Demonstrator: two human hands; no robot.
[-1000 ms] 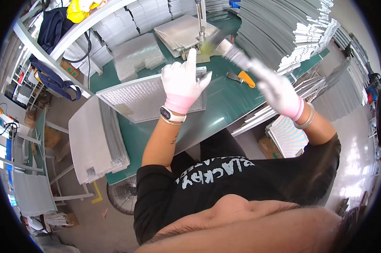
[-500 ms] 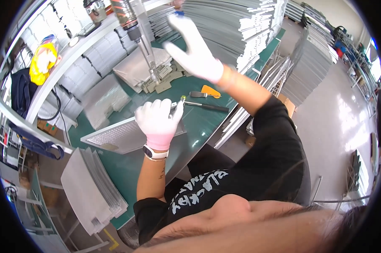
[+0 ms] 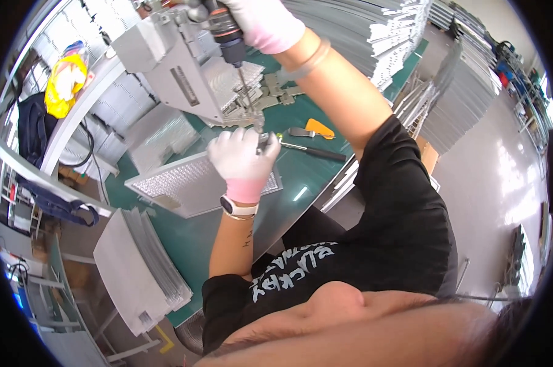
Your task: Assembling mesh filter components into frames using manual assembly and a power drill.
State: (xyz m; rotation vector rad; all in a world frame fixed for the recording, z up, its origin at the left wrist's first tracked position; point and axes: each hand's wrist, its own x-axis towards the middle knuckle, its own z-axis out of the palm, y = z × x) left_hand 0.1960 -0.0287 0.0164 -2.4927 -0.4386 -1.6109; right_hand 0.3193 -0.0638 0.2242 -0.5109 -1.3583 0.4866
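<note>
My left hand (image 3: 243,159), in a white glove with a pink cuff, is closed at the upper edge of a framed metal mesh panel (image 3: 184,183). The panel stands tilted on the green table (image 3: 301,202). By that thumb shows a small metal piece (image 3: 264,144), too unclear to name. My right hand (image 3: 267,24), also gloved, wraps round a power screwdriver (image 3: 226,33) and is partly cut off by the upper rim. The driver's long bit points down, its tip close above my left thumb and the metal piece.
Right of my left hand lie a hammer (image 3: 319,151) with a black handle and an orange-handled scraper (image 3: 318,129). Small grey plates (image 3: 273,95) are heaped behind. A grey metal stand (image 3: 178,76) rises at the back. Panel stacks (image 3: 142,269) surround the work.
My right hand has moved up and left from open air and taken hold of the power screwdriver. The grey stand has come into view behind it. My left hand still grips the panel.
</note>
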